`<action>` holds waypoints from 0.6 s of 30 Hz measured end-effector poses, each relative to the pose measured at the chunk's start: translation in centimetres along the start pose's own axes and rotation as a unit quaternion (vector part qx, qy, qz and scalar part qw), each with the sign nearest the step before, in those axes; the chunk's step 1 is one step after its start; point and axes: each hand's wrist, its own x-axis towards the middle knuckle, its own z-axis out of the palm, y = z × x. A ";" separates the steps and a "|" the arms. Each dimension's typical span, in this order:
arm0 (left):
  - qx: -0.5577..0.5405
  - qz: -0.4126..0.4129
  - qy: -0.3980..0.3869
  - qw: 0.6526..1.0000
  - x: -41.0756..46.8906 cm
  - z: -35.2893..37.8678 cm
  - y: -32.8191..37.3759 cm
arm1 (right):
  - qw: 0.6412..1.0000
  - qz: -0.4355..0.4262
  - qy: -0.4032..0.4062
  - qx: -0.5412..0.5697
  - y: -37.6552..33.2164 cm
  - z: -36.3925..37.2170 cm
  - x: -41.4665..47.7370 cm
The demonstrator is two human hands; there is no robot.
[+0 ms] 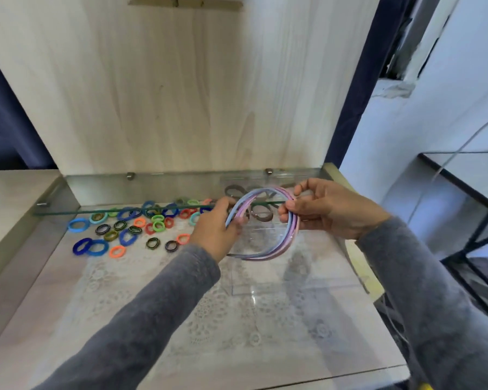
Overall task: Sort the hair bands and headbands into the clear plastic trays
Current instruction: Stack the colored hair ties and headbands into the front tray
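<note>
A bunch of thin pastel headbands (pixel 289 237), blue, pink and lilac, is held up over the table between both hands. My left hand (pixel 213 232) grips the bunch's left side. My right hand (pixel 330 209) pinches its upper right side with curled fingers. Below and behind the bunch lie clear plastic trays (pixel 265 288); the far one holds brown hair bands (pixel 261 213). Several small coloured hair bands (pixel 130 226) are scattered on the table at the left.
A glass shelf (pixel 96 211) runs across above the back of the table, in front of a wooden back panel (pixel 181 94). A lace cloth (pixel 181 305) covers the tabletop. A glass-topped black-framed table (pixel 462 175) stands to the right.
</note>
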 end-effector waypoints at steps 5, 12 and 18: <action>0.075 0.132 0.026 0.988 0.6 3.2 -0.2 | 0.999 0.025 0.034 -0.002 3.9 -3.8 -0.9; 0.094 0.209 0.065 0.971 0.4 6.3 -1.6 | 0.999 0.021 0.043 0.000 8.8 -6.2 -1.1; 0.052 0.134 0.037 0.989 0.0 7.0 -1.6 | 0.996 0.040 0.071 -0.043 10.2 -6.4 -0.8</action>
